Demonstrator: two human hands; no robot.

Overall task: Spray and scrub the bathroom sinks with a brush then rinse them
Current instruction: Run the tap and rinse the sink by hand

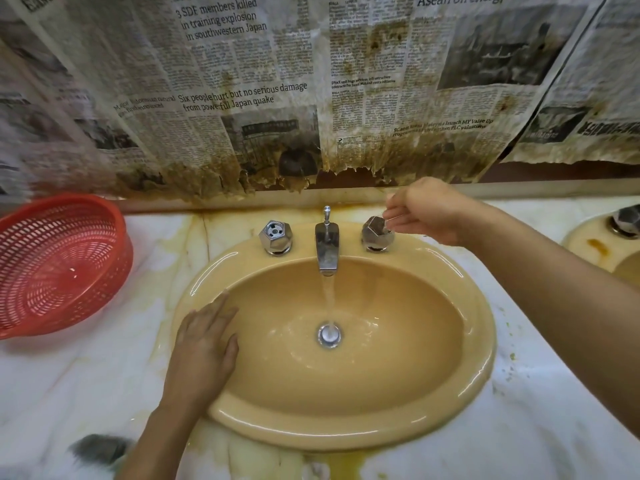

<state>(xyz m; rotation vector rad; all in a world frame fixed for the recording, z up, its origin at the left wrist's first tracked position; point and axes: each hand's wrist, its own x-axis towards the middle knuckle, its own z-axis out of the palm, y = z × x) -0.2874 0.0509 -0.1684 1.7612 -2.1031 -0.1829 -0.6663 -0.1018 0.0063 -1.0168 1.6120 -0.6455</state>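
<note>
While the right hand (433,213) gripped the far knob (375,234) and the left hand (204,344) lay flat on the sink (483,327), overturning risked splashing.

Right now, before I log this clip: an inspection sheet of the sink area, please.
Surface: marble counter, yellow-stained around the sink.
Job's things: sink wet; tap running water onto the drain.
Clutter: red basket left of the sink; dark blurred thing at the front edge, unidentifiable.
Hands: left hand flat on the sink's left rim; right hand at the right knob, grip blurred.
Cables: nothing seen.
Surroundings: stained, torn newspaper on the wall; second sink at far right.
</note>
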